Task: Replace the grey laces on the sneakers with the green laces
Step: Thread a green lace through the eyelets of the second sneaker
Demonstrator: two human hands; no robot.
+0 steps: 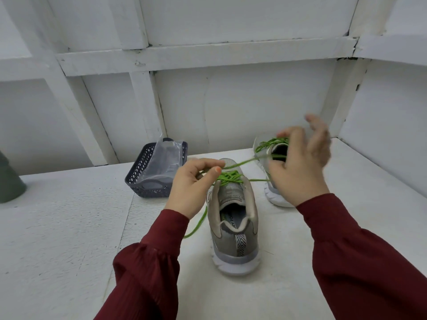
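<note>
Two dark red sleeves (150, 262) enter from the bottom of the frame, reaching over a white table (69, 227). Just below the centre stands the near sneaker (233, 227), grey with a white sole, its heel toward the camera and its toe pointing away. A green lace (228, 176) is threaded through its eyelets, and one loose end trails down its left side onto the table.

The left hand (196, 181), just left of centre, has its fingers curled and pinches the green lace between thumb and forefinger above the sneaker's tongue. From there, strands run out toward the right.

The right hand (298, 167), right of centre, is raised and blurred, its fingers loosely spread. One strand reaches its palm, but I cannot tell whether the hand has hold of it.

Behind that hand stands the far sneaker (275, 197), partly hidden, with a second green lace (270, 143) across its top.

Farther back, left of centre, a dark perforated basket (143, 176) holds a clear plastic bag (164, 158); what is inside the bag cannot be made out.

At the left edge stands a dark green object (9, 181), cut off by the frame. White panelled walls (231, 100) close the background.
</note>
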